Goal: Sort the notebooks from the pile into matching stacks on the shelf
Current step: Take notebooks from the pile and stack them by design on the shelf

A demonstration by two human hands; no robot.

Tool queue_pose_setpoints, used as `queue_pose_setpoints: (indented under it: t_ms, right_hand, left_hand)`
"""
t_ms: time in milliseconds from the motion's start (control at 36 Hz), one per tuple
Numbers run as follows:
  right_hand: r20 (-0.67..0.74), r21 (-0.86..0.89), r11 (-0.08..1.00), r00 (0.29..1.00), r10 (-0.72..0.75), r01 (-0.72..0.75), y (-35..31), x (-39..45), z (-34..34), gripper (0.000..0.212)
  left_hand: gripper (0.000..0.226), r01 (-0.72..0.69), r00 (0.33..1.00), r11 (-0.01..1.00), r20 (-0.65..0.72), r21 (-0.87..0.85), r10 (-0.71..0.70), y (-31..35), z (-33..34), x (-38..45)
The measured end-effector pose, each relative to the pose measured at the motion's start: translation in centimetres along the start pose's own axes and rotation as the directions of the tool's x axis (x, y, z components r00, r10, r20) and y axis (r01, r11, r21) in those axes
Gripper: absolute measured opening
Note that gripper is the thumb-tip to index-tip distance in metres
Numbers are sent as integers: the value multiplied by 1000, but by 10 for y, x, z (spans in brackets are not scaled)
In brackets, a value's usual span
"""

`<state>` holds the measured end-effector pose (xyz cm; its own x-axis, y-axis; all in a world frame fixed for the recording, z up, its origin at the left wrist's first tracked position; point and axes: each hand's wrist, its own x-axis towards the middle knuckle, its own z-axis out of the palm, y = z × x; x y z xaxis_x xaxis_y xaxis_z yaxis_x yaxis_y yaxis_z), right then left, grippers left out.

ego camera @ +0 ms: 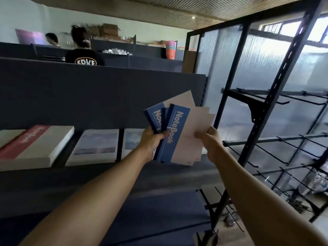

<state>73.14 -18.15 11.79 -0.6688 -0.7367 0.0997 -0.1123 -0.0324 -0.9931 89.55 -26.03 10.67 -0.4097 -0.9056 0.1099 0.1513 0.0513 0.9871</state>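
**Both hands hold a fan of blue notebooks above a dark shelf**

Seen from the person's own head, looking forward and down along two bare forearms.

At far left, on the dark shelf [106, 173], lies a thick stack of red-banded notebooks [35, 146], white with a red strip down the cover. Just to its right sits a lower stack of pale notebooks [95, 146] with a soft, blurred blue and white cover picture. Right of that, a third stack with a sky-like cover [132, 139] is partly hidden behind the left wrist.

The left hand [150, 139] is raised over the right part of the shelf. Its fingers curl round the dark spines of the blue notebooks [174, 134], with the thumb pressed on the front cover. The covers have a blue band reading "NoteBook" and a pale pinkish panel. At least three are spread in a fan, tilted to the right and held in the air, apart from the shelf.

The right hand [211, 141] pinches the right edge of the same fan, thumb in front and fingers behind.

To the right stands a black metal rack [262, 107] with wire hooks, in front of ribbed translucent panels.

Far behind the shelf's back panel, two people are partly visible.
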Motion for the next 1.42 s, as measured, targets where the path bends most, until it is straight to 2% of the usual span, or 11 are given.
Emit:
queue_pose_setpoints:
  t_ms: [111,250,417,556,639,750,833,944,1111,1278,1417]
  right_hand:
    - [76,-48,998,996,41,-37,15,-3,-12,25]
    - [211,-263,965,975,67,-10,44,-3,-25,16]
    - [305,-434,886,952,-25,162,59,5,-34,45]
    - [122,-218,976,991,50,-23,50,19,-41,31]
    - [76,-220,973,994,83,-64,43,32,-44,28]
    - [5,-327,941,996,90,-84,41,45,-45,27]
    - [17,-445,895,998,55,-42,39,55,-44,38]
    - [45,-581,814,999,2,24,38,70,-36,38]
    - [73,-658,753,997,40,18,49,91,-25,36]
    - [120,-766,641,990,73,46,71,97,-15,39]
    - [128,-853,517,989,67,76,78,97,-11,47]
  left_hand:
    - [30,21,1000,997,9,68,-22,-17,14,-12]
    - [55,92,994,922,13,376,-105,-42,30,-27]
    - [64,112,991,866,-120,487,-61,-40,48,-30]
    - [61,54,986,888,-167,456,26,-25,73,-18]
    - [62,92,979,861,-203,500,14,-21,84,-1]
    - [52,183,971,802,-232,569,-57,-28,88,19]
    - [49,203,971,768,-226,607,-78,-35,89,31]
    - [50,219,970,721,-230,657,-85,-43,85,51]
    - [46,204,976,591,-212,780,-56,-60,79,77]
    - [41,218,976,380,-197,899,-94,-83,74,86]
    - [48,129,991,206,-118,970,-63,-80,76,92]
